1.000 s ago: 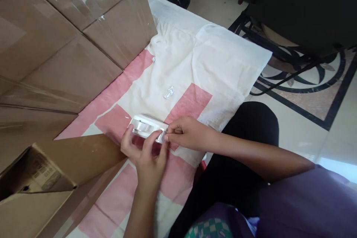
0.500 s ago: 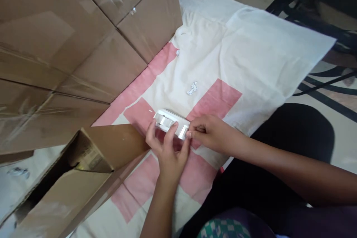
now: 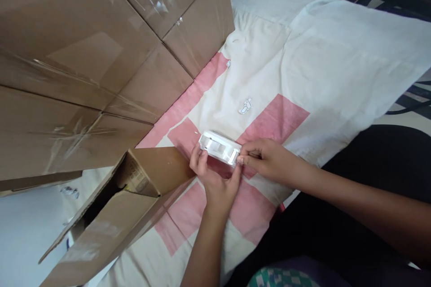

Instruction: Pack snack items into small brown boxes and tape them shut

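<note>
A small white box with a shiny clear front (image 3: 220, 147) lies at the middle of the view, above the pink and cream cloth. My left hand (image 3: 215, 179) grips it from the near side, fingers at its left end and thumb near its right end. At the box's right end is my right hand (image 3: 261, 157), its thumb and forefinger pinched together against the corner. Whatever lies between those two fingertips is too small to make out.
Stacked taped cartons (image 3: 128, 54) rise at the upper left. An opened cardboard box (image 3: 111, 228) stands at the lower left, flaps up. Small white paper bits (image 3: 245, 106) lie on the patterned cloth (image 3: 262, 67). Dark metal furniture shows at the upper right.
The whole view has shifted, so everything appears farther right. My left forefinger has drawn back from the box's front to its near edge. My right hand keeps its pinch at the corner.
</note>
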`<state>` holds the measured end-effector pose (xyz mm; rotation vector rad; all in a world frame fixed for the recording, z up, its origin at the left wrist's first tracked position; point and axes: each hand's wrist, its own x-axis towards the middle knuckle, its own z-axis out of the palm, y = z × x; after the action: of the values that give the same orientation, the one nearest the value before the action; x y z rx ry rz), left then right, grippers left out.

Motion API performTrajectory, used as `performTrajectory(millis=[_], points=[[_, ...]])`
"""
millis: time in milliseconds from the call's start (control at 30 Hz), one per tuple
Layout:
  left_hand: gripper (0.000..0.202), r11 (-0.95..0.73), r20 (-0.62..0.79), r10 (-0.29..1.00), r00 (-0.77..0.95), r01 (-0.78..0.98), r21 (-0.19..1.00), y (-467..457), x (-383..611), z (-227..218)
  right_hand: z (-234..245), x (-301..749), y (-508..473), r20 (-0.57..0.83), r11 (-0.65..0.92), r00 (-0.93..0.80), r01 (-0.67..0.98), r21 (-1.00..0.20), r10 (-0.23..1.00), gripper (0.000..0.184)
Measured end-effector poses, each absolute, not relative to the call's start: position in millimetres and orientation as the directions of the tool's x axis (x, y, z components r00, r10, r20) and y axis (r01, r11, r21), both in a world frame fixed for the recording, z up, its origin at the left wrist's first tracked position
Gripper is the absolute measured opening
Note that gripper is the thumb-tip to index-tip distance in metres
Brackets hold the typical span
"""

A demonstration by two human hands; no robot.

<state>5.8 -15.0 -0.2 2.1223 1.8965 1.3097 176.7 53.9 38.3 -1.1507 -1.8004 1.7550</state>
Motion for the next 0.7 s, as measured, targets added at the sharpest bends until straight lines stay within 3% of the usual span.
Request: performTrajectory(millis=[700], points=[[0.087,-0.272,0.521,0.847,-0.104,0.758,0.593,-17.3,3.1,-0.9,54.8,173.0,47.5,-0.413,-0.401,-0.587,0.159,-0.902,0.696,0.019]])
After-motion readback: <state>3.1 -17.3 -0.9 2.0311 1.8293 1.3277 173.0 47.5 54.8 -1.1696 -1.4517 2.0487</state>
